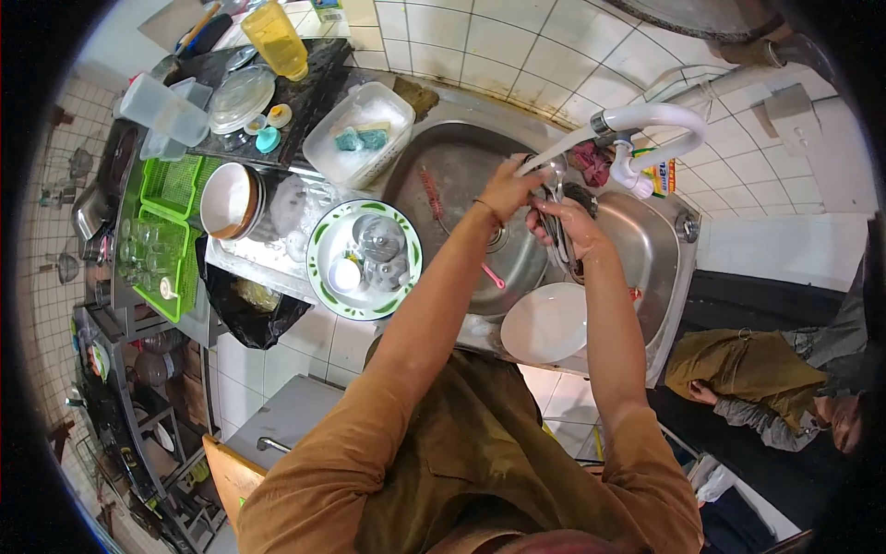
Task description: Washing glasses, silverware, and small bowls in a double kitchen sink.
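Observation:
Running water from a white curved faucet falls onto my hands over the large bowl of a steel double sink. My right hand grips a bundle of metal cutlery, with handles pointing towards me. My left hand closes around the spoon end of the bundle, its fingers partly hidden by water. Below my hands lies a pink-handled utensil. A red bottle brush rests at the bowl's left. By my right forearm, a white oval plate sits on the sink's front edge.
Left of the sink stand a green-rimmed enamel basin holding metal lids, a plastic tub with sponges, and stacked bowls. Green baskets hold glasses. A black plastic bag hangs below. Another person is at right.

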`<state>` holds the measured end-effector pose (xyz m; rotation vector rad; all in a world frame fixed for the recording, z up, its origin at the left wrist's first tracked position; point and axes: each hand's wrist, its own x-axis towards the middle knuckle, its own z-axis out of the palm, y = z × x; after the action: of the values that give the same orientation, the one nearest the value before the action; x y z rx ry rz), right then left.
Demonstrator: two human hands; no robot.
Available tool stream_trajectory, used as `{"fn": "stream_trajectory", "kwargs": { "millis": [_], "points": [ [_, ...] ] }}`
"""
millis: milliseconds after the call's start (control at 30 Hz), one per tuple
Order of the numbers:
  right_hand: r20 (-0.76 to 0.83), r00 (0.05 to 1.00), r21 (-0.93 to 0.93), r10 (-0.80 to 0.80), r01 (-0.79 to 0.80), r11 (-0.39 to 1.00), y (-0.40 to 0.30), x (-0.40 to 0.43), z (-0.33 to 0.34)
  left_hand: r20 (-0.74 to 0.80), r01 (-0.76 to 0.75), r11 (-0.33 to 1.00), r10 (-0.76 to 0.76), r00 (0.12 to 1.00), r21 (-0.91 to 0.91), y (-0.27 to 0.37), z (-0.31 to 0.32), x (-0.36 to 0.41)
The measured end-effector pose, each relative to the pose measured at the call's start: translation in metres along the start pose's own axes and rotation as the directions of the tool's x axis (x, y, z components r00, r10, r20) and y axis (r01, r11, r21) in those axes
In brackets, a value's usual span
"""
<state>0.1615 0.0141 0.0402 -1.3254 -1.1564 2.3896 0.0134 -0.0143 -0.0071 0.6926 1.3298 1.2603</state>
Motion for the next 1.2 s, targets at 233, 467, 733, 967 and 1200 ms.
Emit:
{"fn": "stream_trajectory", "kwargs": {
  "millis": [233, 467, 733, 967, 1200],
  "points": [
    [0.090, 0.989, 0.007, 0.121, -0.122, 0.992, 0.008, 0.002, -0.009, -0.106, 0.090, 0.992, -0.099, 0.989, -0.090, 0.005, -0.006, -0.010],
    [0.150, 0.988, 0.048, 0.030, -0.038, 0.998, 0.006, 0.006, -0.011, -0.001, -0.016, 0.977, 0.017, 1.000, -0.212, -0.011, -0.020, -0.006],
    [0.179, 0.983, 0.100, -0.044, 0.026, 0.995, 0.008, -0.007, -0.016, 0.043, -0.286, 0.932, 0.302, 0.952, -0.223, -0.024, -0.008, 0.001],
    [-0.003, 0.999, -0.041, -0.041, 0.041, 0.998, 0.008, -0.013, -0.007, -0.100, -0.006, 0.921, 0.048, 0.994, 0.390, 0.007, -0.002, -0.019],
    [0.044, 0.997, -0.194, -0.060, 0.068, 0.979, 0.010, -0.004, -0.005, -0.077, -0.071, 0.996, 0.068, 0.995, -0.046, -0.021, -0.015, -0.010]
  ]
}}
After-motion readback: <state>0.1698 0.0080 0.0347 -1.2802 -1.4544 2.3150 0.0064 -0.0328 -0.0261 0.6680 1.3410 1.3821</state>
